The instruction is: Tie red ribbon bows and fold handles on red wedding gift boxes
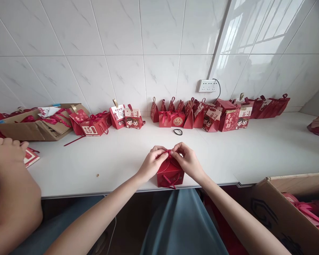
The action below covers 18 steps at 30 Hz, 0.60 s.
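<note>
Two bare hands work over one red box [170,174], which stands at the front edge of the surface, just before the person. The left hand [154,161] and the right hand [186,160] are both nearly closed, thumbs against fingers, pinching one red ribbon [169,154] gathered at the box's top. One twisted red cord [171,180] hangs across its front.

Behind it lies a single black loop [178,132]. Two red boxes stand side by side left of centre, one with a white label [118,117], one with cartoon figures [133,119]. The central row [178,119] and the right-hand bags [269,107] overlap too much to count surely. There are two cardboard containers: a low carton [23,131] at the back left, and a tall carton [271,209] below the surface at the right, with red items inside.

One co-worker's hand [7,152] is at the far left, curled; its grip cannot be told.

The surface [117,156] is white, and bears one small speck [97,175]. Veined pale tiles [122,32] cover the wall, which holds one white socket strip [208,86] and reflects a barred window at the right.
</note>
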Each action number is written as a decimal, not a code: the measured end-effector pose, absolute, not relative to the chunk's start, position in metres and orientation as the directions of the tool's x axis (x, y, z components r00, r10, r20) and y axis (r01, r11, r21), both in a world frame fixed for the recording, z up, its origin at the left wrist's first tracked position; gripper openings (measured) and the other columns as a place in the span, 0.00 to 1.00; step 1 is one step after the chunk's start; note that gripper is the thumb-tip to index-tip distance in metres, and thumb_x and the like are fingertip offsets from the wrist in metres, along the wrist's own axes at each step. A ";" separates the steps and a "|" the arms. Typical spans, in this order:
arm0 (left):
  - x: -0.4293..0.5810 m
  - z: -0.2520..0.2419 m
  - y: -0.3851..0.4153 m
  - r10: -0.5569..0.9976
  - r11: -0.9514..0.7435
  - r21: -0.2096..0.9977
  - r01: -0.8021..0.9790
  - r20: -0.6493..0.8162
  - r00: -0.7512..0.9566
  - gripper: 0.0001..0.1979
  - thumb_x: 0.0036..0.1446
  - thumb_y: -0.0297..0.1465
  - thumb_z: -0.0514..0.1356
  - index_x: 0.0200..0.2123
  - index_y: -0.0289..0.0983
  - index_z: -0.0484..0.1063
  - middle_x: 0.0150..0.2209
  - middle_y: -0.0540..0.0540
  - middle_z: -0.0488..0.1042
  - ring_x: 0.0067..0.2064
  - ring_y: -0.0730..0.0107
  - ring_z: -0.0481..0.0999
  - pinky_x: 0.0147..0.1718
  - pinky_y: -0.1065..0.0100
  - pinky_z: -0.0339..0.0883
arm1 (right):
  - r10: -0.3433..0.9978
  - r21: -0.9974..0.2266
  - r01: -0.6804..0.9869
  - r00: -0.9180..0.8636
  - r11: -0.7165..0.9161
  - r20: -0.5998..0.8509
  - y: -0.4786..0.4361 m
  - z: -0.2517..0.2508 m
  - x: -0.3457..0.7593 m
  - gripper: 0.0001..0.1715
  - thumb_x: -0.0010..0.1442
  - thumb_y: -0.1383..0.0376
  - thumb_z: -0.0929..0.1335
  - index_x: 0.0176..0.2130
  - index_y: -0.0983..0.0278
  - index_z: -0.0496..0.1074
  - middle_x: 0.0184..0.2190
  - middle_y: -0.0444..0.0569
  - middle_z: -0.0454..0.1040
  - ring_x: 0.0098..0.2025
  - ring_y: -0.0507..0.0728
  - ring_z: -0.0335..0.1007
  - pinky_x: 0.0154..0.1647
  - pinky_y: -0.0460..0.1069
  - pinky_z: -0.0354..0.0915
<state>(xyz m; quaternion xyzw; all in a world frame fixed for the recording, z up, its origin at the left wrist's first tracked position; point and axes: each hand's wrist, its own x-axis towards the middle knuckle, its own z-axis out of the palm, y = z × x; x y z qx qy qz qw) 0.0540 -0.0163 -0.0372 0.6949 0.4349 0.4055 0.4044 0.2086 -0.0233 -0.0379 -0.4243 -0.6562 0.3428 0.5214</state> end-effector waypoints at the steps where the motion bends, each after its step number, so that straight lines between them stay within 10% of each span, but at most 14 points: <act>1: 0.055 -0.037 -0.017 0.938 -0.270 0.928 0.258 0.193 0.288 0.12 0.58 0.36 0.52 0.30 0.36 0.72 0.45 0.43 0.68 0.51 0.64 0.68 0.52 0.64 0.62 | 0.910 -0.887 0.204 -0.107 0.414 0.400 -0.023 -0.038 0.209 0.10 0.56 0.58 0.65 0.29 0.62 0.64 0.26 0.44 0.69 0.29 0.52 0.65 0.32 0.48 0.63; 18: 0.057 -0.038 -0.016 0.957 -0.191 0.974 0.121 0.158 0.242 0.14 0.52 0.37 0.54 0.20 0.36 0.69 0.45 0.44 0.68 0.51 0.60 0.67 0.53 0.63 0.58 | 0.883 -0.849 0.257 -0.226 0.461 0.411 -0.021 -0.037 0.219 0.06 0.56 0.62 0.66 0.30 0.62 0.65 0.29 0.45 0.71 0.31 0.53 0.67 0.34 0.49 0.65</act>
